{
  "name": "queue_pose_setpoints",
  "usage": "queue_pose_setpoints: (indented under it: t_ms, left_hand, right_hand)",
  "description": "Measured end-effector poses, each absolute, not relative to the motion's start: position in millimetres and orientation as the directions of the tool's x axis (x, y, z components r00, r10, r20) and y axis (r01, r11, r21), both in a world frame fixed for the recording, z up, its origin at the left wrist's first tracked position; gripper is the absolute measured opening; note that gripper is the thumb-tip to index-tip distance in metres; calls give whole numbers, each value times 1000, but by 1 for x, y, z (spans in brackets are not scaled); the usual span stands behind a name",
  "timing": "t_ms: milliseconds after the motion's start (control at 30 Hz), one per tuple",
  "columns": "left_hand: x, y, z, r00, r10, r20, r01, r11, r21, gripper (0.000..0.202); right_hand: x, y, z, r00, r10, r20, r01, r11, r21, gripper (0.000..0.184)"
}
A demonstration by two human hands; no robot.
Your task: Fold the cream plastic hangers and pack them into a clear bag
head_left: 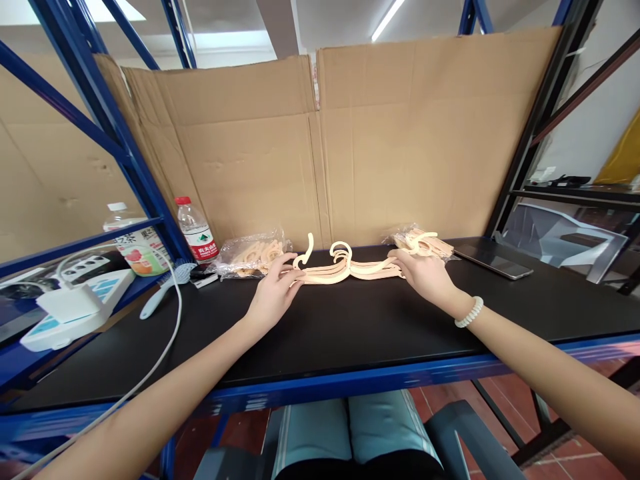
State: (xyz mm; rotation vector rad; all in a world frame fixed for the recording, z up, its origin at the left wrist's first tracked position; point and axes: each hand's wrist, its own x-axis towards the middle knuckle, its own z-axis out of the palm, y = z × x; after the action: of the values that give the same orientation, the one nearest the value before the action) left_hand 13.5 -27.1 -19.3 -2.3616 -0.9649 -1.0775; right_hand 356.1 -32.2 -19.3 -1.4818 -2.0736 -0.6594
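A stack of peach-coloured clothes hangers (327, 275) lies across the black tabletop in front of me, hooks curling up near its middle. My left hand (277, 287) is closed on the left end of the stack, thumb and fingers around it. At the right end, my right hand (423, 270) grips the hangers with its fingers bent over them; a white beaded bracelet circles that wrist. Just behind my left hand sits a clear plastic bag (250, 253) with peach pieces in it. Another bag of peach pieces (423, 241) lies behind my right hand.
A phone (493, 261) lies to the right. On the left are a red-capped bottle (197, 230), a pale hairbrush (167, 287), a larger drink bottle (143, 243) and a power strip (80, 307) with a white cable (175, 320). Cardboard (400, 147) walls the back.
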Motion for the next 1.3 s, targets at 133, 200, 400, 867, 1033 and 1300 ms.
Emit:
queue_pose_setpoints:
  t_ms: [133,200,400,867,1033,1300]
  left_hand:
    - [16,-30,-17,473,429,769,673,-740,-2,19]
    - [16,-31,-17,476,431,766,659,-752,13,19]
    - [17,-31,-17,481,438,759,622,-781,57,16]
    - [15,-33,-19,513,484,709,596,-795,112,28]
    - [17,-31,-22,493,508,706,615,-778,131,30]
    - [23,-34,-21,508,522,685,624,-771,125,29]
  right_hand:
    - [358,-31,-20,-238,685,688,939,344,-18,34]
    - [358,-31,-20,-224,682,696,929,366,-59,33]
    - [358,-31,-20,-164,695,700,913,376,-159,31]
    - [352,-30,-19,-52,759,649,489,586,-646,23]
    - [336,-25,-23,162,797,582,96,574,-813,29]
    - [334,-20,-27,354,767,536,-90,598,-796,52]
